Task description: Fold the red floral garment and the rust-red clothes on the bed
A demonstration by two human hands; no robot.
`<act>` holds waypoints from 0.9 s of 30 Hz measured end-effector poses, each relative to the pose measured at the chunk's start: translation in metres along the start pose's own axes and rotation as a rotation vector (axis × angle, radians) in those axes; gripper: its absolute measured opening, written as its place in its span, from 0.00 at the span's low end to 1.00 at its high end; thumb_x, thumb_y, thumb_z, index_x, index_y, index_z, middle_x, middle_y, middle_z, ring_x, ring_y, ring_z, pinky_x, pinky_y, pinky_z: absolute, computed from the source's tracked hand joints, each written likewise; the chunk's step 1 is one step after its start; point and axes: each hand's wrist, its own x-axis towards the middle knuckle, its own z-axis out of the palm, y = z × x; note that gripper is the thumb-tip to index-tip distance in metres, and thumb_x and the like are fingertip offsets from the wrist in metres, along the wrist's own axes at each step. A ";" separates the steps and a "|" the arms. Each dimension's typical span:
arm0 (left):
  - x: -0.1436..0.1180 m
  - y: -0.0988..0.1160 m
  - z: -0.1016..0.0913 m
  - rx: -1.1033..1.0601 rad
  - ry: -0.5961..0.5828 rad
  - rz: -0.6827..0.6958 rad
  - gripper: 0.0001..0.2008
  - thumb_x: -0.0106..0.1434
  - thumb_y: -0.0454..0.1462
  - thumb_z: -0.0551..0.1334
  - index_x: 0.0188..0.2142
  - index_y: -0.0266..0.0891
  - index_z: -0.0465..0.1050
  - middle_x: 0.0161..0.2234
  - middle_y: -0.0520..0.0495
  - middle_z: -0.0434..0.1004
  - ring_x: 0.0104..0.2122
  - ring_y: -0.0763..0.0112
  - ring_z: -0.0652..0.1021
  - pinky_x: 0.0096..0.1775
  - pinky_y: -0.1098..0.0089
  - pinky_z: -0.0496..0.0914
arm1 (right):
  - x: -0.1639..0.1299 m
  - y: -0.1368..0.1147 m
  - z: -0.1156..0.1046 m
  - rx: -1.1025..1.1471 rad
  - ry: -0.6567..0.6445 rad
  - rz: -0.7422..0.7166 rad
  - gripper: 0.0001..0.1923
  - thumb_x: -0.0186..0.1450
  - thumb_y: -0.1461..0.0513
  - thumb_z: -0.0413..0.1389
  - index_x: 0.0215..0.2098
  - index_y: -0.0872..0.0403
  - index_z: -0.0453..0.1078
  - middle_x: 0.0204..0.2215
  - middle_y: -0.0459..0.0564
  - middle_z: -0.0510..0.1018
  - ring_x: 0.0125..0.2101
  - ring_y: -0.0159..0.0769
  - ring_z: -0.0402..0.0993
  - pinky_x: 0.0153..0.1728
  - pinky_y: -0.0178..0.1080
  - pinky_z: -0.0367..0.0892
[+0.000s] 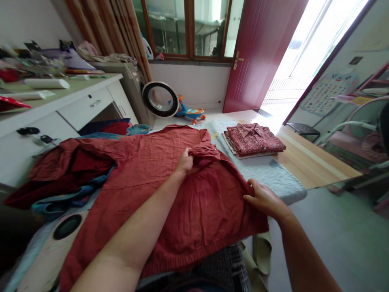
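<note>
Head view is showing the left hand (184, 162) pinching the red shirt (170, 194) collar and the right hand (263, 198) gripping its edge; pulling evenly should be keeping the fold flat.

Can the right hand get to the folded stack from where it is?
Probably yes. The right hand grips the red shirt's edge, and the folded stack lies beyond it on the grey pad with nothing between. It would have to release the shirt first.
</note>
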 end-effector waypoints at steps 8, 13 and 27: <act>-0.010 -0.002 -0.017 -0.019 -0.142 -0.025 0.19 0.53 0.33 0.60 0.47 0.36 0.67 0.38 0.47 0.79 0.36 0.69 0.78 0.46 0.64 0.72 | 0.003 0.003 0.003 -0.109 0.087 0.038 0.12 0.61 0.65 0.49 0.44 0.53 0.65 0.40 0.55 0.78 0.40 0.42 0.73 0.37 0.38 0.58; -0.020 -0.001 -0.021 0.308 -0.257 -0.004 0.29 0.48 0.30 0.63 0.52 0.37 0.68 0.44 0.44 0.79 0.44 0.63 0.78 0.51 0.64 0.70 | 0.007 0.001 0.002 -0.133 0.306 -0.021 0.14 0.61 0.65 0.52 0.46 0.56 0.69 0.43 0.59 0.75 0.45 0.45 0.70 0.46 0.41 0.61; -0.044 0.031 0.008 -0.155 -0.414 0.113 0.33 0.59 0.36 0.60 0.64 0.40 0.55 0.58 0.41 0.69 0.55 0.63 0.72 0.57 0.63 0.65 | 0.117 -0.076 -0.012 1.298 -0.061 -0.035 0.17 0.52 0.55 0.64 0.35 0.54 0.68 0.29 0.47 0.78 0.29 0.35 0.74 0.33 0.37 0.70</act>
